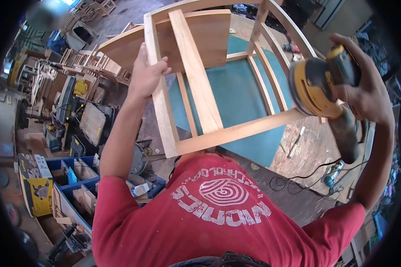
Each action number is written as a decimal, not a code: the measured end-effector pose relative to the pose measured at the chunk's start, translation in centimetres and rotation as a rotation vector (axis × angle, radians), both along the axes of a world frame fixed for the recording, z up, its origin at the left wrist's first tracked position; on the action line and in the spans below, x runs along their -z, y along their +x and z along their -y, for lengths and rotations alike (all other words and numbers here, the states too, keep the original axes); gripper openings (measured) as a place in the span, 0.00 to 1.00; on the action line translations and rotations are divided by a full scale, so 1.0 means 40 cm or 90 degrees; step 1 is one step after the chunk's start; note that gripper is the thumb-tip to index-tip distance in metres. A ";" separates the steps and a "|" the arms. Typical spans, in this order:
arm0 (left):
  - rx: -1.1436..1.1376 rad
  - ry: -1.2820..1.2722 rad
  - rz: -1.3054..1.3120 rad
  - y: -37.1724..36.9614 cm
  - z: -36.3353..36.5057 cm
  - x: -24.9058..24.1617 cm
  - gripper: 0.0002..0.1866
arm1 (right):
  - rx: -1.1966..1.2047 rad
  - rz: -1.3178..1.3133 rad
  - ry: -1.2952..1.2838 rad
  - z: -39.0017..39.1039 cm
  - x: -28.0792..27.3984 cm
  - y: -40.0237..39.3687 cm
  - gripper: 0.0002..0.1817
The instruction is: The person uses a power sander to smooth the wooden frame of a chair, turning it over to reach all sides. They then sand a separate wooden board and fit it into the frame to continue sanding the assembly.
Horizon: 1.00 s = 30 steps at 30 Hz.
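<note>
My left hand [148, 74] is wrapped round a pale wooden rail of a chair frame [198, 73], thumb over its inner edge. The frame is tilted, with a broad slat running across it and a wide curved panel [194, 38] on its far side. In my right hand [365, 91] is a yellow and black random orbital sander [316, 86], fingers over its top and dark body. Its round pad faces the frame, close by the right end of the near rail [245, 130]. Below the frame lies a teal sheet [240, 107].
The worktable [307, 155] carries a screwdriver-like tool [296, 142], a teal power tool [333, 174] and a black cord [294, 180]. At left stand blue bins [73, 187] of wood offcuts, a yellow box [34, 184], and stacked wooden chair parts [104, 66].
</note>
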<state>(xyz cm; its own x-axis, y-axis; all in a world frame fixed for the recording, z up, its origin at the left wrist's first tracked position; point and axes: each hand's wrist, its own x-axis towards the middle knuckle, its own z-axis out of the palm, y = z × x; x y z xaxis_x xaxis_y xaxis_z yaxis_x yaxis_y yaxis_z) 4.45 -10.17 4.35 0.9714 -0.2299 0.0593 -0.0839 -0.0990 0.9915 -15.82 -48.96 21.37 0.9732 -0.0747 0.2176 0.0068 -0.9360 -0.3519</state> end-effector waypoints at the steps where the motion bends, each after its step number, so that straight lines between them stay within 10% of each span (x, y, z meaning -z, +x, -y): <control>1: -0.012 -0.003 -0.020 0.000 0.004 0.002 0.50 | -0.020 -0.006 0.025 -0.011 -0.009 0.035 0.51; 8: -0.076 -0.157 0.022 0.017 0.022 0.072 0.47 | 0.041 -0.189 0.670 -0.095 0.067 0.292 0.31; 23: -0.069 -0.307 0.040 -0.005 0.061 0.099 0.45 | 0.353 -0.423 0.959 -0.197 0.227 0.179 0.23; 30: -0.044 -0.355 -0.033 -0.033 0.088 0.091 0.43 | 0.332 -0.456 0.816 -0.208 0.182 0.146 0.28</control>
<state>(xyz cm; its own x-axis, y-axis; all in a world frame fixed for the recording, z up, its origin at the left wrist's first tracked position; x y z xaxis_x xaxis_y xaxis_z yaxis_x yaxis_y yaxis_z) 3.12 -13.68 0.73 0.9880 -0.1122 0.1058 -0.0464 0.4378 0.8979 -9.98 -40.65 14.11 0.6508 -0.1909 -0.7349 -0.7238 0.1365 -0.6764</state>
